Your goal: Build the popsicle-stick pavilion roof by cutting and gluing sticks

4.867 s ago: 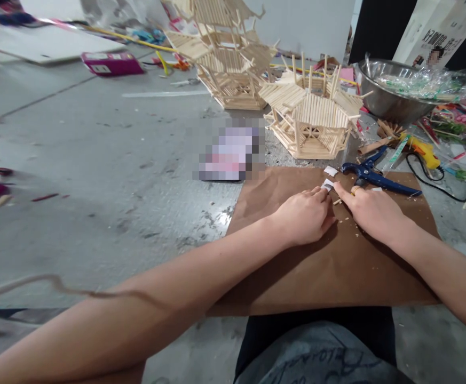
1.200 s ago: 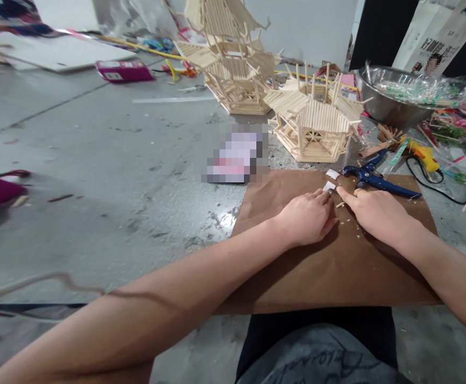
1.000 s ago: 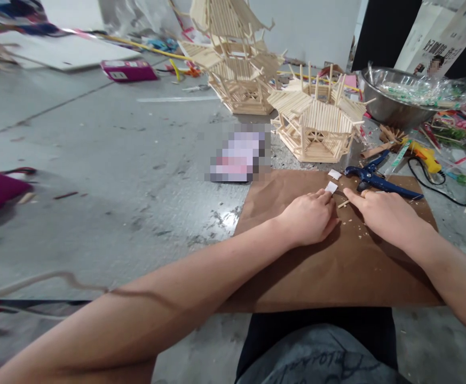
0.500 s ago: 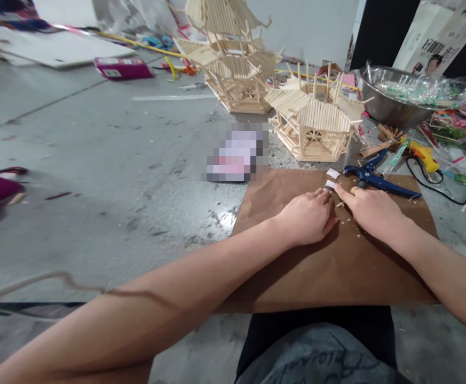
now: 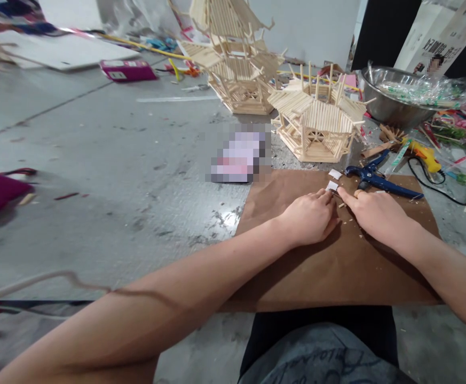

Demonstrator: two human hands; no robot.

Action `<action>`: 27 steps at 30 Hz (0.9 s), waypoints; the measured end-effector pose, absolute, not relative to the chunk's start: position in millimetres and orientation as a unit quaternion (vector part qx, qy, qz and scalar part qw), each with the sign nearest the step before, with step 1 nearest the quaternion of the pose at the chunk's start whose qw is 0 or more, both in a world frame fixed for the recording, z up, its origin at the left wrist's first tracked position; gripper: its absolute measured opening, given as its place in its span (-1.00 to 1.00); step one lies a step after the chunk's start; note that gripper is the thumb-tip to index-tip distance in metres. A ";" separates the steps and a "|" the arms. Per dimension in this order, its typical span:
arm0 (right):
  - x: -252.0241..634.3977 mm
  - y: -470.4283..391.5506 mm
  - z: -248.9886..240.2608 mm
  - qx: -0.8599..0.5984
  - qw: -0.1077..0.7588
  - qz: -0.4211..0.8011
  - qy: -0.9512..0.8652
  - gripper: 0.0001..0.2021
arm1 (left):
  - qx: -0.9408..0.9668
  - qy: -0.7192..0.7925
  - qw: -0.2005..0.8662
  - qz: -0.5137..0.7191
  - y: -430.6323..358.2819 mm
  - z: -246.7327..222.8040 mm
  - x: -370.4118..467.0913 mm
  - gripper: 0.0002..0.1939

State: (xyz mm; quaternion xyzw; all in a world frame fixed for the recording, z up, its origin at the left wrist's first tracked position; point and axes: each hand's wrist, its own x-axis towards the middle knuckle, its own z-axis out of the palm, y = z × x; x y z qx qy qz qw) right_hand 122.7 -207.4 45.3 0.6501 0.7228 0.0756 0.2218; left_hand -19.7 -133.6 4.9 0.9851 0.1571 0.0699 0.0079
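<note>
My left hand (image 5: 312, 216) rests on the brown sheet (image 5: 297, 282), its fingers pressed together at the near edge of a small white piece (image 5: 332, 186). From the right, my right hand (image 5: 372, 210) reaches the same spot, its index fingertip beside that piece and a ring on one finger. Whatever lies under the fingertips is too small to make out. A second white piece (image 5: 335, 174) lies just beyond. Blue cutters (image 5: 380, 178) lie behind my right hand. Short stick bits are scattered near my fingers.
Behind the sheet stand a low stick model (image 5: 316, 122) and a taller stick tower (image 5: 236, 69). A phone (image 5: 238, 154) lies left of them. A metal bowl (image 5: 396, 106) and a yellow glue gun (image 5: 425, 154) are at the right, purple packages (image 5: 128, 70) at the left.
The view has shifted slightly, so the scene sits a little further right. More of the near white piece shows between my fingertips; both hands otherwise stay in nearly the same place.
</note>
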 end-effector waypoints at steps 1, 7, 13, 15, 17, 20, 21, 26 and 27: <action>122.9 -207.8 46.0 0.652 0.224 0.074 0.720 -0.48 | 0.985 0.156 0.006 0.068 -133.7 4.9 -19.7 -0.60; 127.3 -213.3 50.6 0.667 0.216 0.053 0.711 -0.47 | 0.984 0.164 0.023 0.073 -134.6 6.8 -19.5 -0.63; 140.8 -216.9 48.9 0.677 0.203 0.040 0.706 -0.45 | 0.974 0.172 0.075 0.129 -126.1 2.6 -21.6 -0.72; 147.7 -216.4 44.5 0.684 0.189 0.045 0.703 -0.47 | 0.961 0.195 0.090 0.174 -120.3 -1.5 -22.6 -0.72; 153.9 -215.4 39.6 0.695 0.172 0.053 0.696 -0.49 | 0.948 0.214 0.104 0.210 -114.9 -5.6 -23.4 -0.73; 157.8 -214.0 34.7 0.702 0.149 0.062 0.694 -0.53 | 0.941 0.212 0.129 0.232 -109.6 -9.5 -23.8 -0.74; 157.2 -213.8 34.2 0.701 0.143 0.062 0.696 -0.55 | 0.939 0.209 0.137 0.238 -108.6 -9.8 -23.7 -0.74; 148.3 -214.4 33.3 0.695 0.107 0.061 0.708 -0.59 | 0.891 0.259 0.228 0.294 -105.3 -5.0 -22.8 -0.76; 146.8 -214.4 32.5 0.694 0.087 0.066 0.712 -0.59 | 0.873 0.276 0.263 0.305 -104.5 -3.6 -22.5 -0.77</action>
